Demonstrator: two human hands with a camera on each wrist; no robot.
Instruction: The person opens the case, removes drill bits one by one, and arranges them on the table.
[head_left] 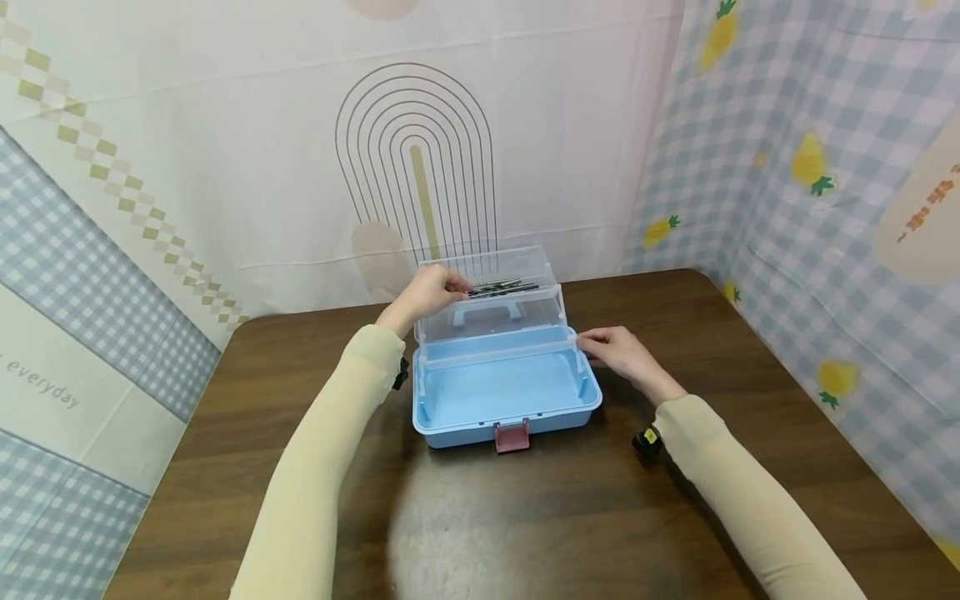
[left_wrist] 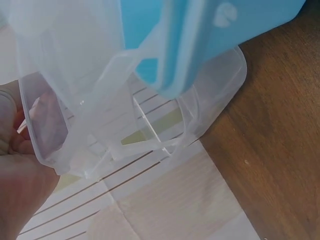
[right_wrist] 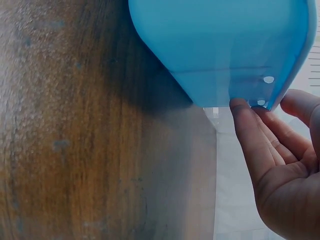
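Observation:
A light blue storage box [head_left: 502, 387] stands on the table with its clear lid [head_left: 487, 260] raised and a clear upper tray folded up. Thin dark sticks [head_left: 504, 287] lie together in that tray; their exact kind is too small to tell. My left hand [head_left: 427, 293] is at the tray's left end, fingers bent beside the sticks. In the left wrist view clear plastic [left_wrist: 45, 120] partly covers its fingers, so what they grasp is unclear. My right hand [head_left: 621, 357] pinches the box's right rear corner, thumb and fingers [right_wrist: 250, 137] on either side.
A reddish latch [head_left: 512, 436] hangs open at the box's front. The brown wooden table [head_left: 315, 375] reaches back to patterned cloth [head_left: 300, 167] hanging behind and at both sides. The box's main blue compartment shows its bare floor.

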